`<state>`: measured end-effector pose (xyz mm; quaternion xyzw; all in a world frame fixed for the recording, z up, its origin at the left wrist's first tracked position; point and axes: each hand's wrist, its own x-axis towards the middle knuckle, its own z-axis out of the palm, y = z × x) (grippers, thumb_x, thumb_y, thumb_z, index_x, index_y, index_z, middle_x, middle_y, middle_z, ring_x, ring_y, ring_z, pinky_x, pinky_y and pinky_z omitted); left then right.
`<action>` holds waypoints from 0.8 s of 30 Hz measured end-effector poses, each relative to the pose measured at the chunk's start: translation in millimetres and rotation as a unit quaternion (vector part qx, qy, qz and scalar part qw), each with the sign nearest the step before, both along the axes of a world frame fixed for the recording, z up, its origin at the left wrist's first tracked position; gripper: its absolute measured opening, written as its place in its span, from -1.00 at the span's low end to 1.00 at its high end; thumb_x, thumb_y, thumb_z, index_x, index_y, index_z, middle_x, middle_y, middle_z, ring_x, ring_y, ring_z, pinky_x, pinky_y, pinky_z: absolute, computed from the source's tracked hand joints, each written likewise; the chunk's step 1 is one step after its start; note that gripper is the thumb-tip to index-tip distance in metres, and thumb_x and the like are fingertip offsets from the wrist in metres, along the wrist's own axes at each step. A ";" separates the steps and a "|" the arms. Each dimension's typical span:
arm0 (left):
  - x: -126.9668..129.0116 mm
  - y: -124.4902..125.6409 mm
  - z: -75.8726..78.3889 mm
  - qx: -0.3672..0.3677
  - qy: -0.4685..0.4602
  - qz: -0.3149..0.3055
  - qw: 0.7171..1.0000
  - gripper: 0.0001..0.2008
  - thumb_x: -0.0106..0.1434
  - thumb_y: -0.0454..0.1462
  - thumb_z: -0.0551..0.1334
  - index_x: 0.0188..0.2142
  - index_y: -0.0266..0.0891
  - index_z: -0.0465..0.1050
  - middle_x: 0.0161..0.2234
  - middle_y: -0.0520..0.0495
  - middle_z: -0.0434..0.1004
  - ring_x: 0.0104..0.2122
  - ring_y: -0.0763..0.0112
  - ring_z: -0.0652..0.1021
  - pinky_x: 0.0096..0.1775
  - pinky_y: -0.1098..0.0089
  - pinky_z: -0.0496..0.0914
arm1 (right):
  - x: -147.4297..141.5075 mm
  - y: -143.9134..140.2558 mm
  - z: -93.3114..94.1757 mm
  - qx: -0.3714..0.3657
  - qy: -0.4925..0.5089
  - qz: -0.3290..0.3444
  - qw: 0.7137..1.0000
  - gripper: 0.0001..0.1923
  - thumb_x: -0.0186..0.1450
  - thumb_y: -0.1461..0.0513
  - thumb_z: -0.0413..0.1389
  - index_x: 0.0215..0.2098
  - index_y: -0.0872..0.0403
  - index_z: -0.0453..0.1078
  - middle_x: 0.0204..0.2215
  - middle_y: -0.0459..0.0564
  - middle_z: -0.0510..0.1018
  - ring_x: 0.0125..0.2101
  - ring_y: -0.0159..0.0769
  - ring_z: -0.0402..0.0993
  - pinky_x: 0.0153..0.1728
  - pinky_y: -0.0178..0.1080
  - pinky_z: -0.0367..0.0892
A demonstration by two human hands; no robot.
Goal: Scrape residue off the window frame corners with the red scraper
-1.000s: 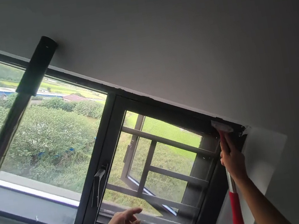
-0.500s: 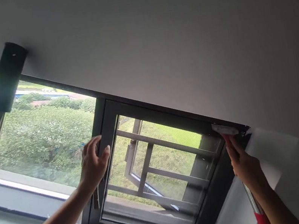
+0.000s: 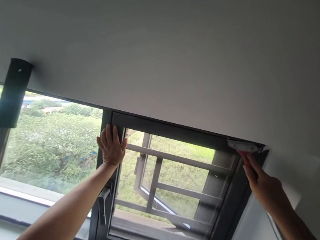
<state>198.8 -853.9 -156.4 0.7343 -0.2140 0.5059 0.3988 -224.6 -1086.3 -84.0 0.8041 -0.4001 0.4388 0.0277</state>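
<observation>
Up slide my left fingers (image 3: 115, 135), now spread against the dark window frame (image 3: 174, 132). My right fingers (image 3: 256, 164) grip the red-necked tool (image 3: 246, 146), its pale head at the frame's top-right corner; best to brace firmly and press evenly.

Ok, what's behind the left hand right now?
A dark window frame shows above and below the left hand. The part directly behind the hand is covered, so I can't see the frame's surface there.
</observation>
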 end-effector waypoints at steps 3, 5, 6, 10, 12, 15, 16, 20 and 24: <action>5.8 -1.0 -2.7 -0.013 -0.005 0.000 1.000 -0.38 0.27 -0.04 -0.09 0.22 -0.37 -0.02 0.26 -0.31 -0.12 0.22 0.00 -0.02 0.17 0.00 -0.18 | -3.7 1.6 4.3 0.038 -0.018 0.010 0.999 -0.39 0.19 -0.10 -0.10 0.11 -0.01 0.26 -0.72 -0.10 0.38 -0.77 -0.34 0.24 -0.69 -0.30 0.17; 7.3 -1.7 -3.0 -0.015 -0.006 -0.005 1.000 -0.39 0.27 -0.05 -0.09 0.22 -0.36 0.00 0.26 -0.29 -0.12 0.22 0.02 -0.03 0.17 0.02 -0.18 | -1.2 3.8 6.3 0.055 -0.041 0.006 0.998 -0.36 0.19 -0.12 -0.11 0.14 -0.02 0.22 -0.76 -0.13 0.35 -0.78 -0.32 0.25 -0.69 -0.29 0.19; 7.6 -1.8 -3.1 -0.015 -0.005 -0.007 1.000 -0.39 0.27 -0.05 -0.09 0.21 -0.36 0.01 0.26 -0.29 -0.11 0.22 0.03 -0.03 0.17 0.02 -0.18 | 1.1 4.7 6.3 0.054 -0.047 0.001 0.997 -0.35 0.19 -0.12 -0.12 0.15 -0.01 0.21 -0.78 -0.13 0.33 -0.79 -0.32 0.24 -0.70 -0.29 0.18; 6.9 -1.0 -3.6 -0.017 -0.004 -0.021 1.000 -0.38 0.27 -0.04 -0.08 0.21 -0.37 0.02 0.26 -0.30 -0.12 0.23 0.05 -0.05 0.17 0.03 -0.20 | 9.6 5.7 1.6 -0.024 -0.007 -0.020 1.000 -0.35 0.21 -0.10 -0.17 0.13 0.05 0.24 -0.75 -0.08 0.36 -0.80 -0.34 0.18 -0.71 -0.28 0.11; 6.3 -0.5 -3.7 -0.018 -0.004 -0.023 1.000 -0.38 0.27 -0.04 -0.08 0.21 -0.36 0.02 0.26 -0.30 -0.12 0.23 0.06 -0.05 0.17 0.03 -0.21 | 9.8 6.8 0.6 -0.047 0.010 -0.024 0.999 -0.35 0.21 -0.09 -0.17 0.12 0.09 0.26 -0.75 -0.06 0.36 -0.80 -0.34 0.18 -0.70 -0.28 0.09; 6.3 -0.2 -3.8 -0.015 -0.001 -0.018 1.000 -0.38 0.26 -0.04 -0.08 0.21 -0.36 0.01 0.26 -0.30 -0.12 0.23 0.05 -0.04 0.17 0.03 -0.19 | 6.5 10.9 4.3 -0.004 0.001 -0.016 1.000 -0.34 0.19 -0.12 -0.15 0.11 0.05 0.27 -0.75 -0.08 0.35 -0.78 -0.32 0.21 -0.70 -0.29 0.13; 6.5 -0.3 -3.9 -0.014 -0.002 -0.016 1.000 -0.39 0.26 -0.05 -0.08 0.21 -0.36 0.01 0.26 -0.30 -0.11 0.23 0.05 -0.03 0.17 0.03 -0.19 | 5.6 12.3 5.9 0.012 -0.008 -0.014 1.000 -0.34 0.18 -0.13 -0.14 0.11 0.03 0.27 -0.75 -0.08 0.36 -0.78 -0.32 0.22 -0.70 -0.28 0.15; 7.1 -0.8 -4.3 -0.013 -0.011 -0.008 1.000 -0.40 0.26 -0.06 -0.06 0.21 -0.35 0.01 0.25 -0.30 -0.10 0.22 0.05 -0.01 0.17 0.04 -0.17 | 5.9 11.6 7.0 0.033 -0.021 -0.038 0.999 -0.33 0.19 -0.13 -0.15 0.13 0.03 0.24 -0.75 -0.08 0.37 -0.77 -0.31 0.23 -0.69 -0.28 0.17; 6.1 -1.0 -3.9 -0.008 -0.015 -0.002 1.000 -0.39 0.27 -0.07 -0.06 0.22 -0.35 -0.01 0.25 -0.31 -0.11 0.22 0.04 -0.02 0.17 0.03 -0.17 | 5.4 5.9 4.8 0.018 0.018 -0.045 0.999 -0.37 0.22 -0.10 -0.16 0.14 0.00 0.22 -0.76 -0.10 0.35 -0.78 -0.31 0.21 -0.69 -0.29 0.14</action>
